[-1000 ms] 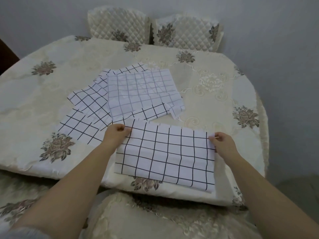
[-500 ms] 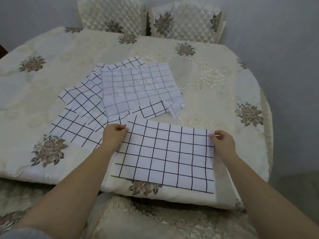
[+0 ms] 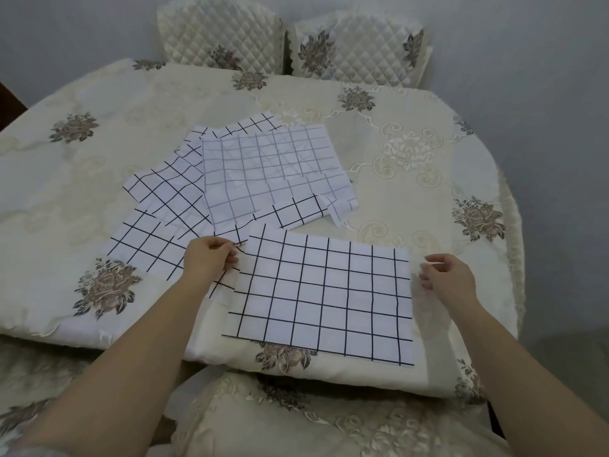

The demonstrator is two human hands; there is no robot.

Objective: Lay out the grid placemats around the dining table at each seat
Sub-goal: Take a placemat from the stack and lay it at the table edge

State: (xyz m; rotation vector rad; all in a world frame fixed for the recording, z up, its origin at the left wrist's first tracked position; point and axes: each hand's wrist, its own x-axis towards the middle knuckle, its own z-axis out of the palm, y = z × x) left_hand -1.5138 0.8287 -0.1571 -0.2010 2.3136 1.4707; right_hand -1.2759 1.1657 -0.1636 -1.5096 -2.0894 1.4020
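Front placemat (image 3: 324, 291) laid at bench (image 3: 99, 192) rim; right hand (image 3: 451, 278) released, left hand (image 3: 211, 258) grip unclear; slide-off risked if brushed.

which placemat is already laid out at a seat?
The nearest placemat, lying flat at the table's front edge; the rest overlap in a mid-table pile.

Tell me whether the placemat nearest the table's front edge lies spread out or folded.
Spread out. The near placemat lies flat on the tablecloth, its whole grid and all four edges showing, with no fold.
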